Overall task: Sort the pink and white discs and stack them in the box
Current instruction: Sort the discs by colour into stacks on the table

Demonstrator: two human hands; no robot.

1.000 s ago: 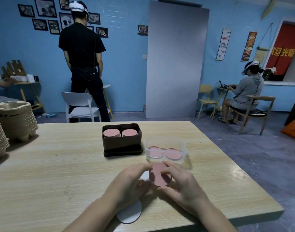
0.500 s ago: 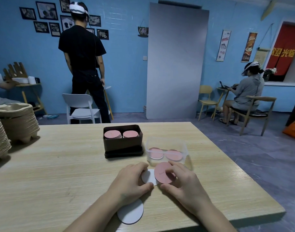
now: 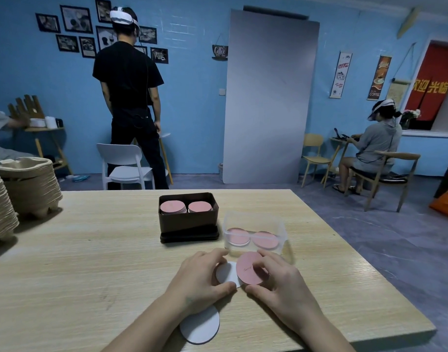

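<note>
a second ago the pink disc sat almost square over the white disc, the pair bunched between both hands. now the two have slid apart sideways, low over the near tabletop. the white one shows plainly on the left and the pink still overlaps its right edge. the left grip pinches the white disc between thumb and curled fingers, and the right grip pinches the pink one the same way. to my eye that means the pair is nearly split by colour, so each can go to its own pile (stacking looks like the next job, not yet begun). just beyond the hands stands a clear tub with two pink discs lying in it, and behind that a dark box with two pink stacks side by side. much is hard to read from here. the tub's walls blur what lies under its top discs, and the box shows only the top of each stack. a second white disc is half hidden beneath the left forearm. the small mark on the held pink disc is too faint to make out.
</note>
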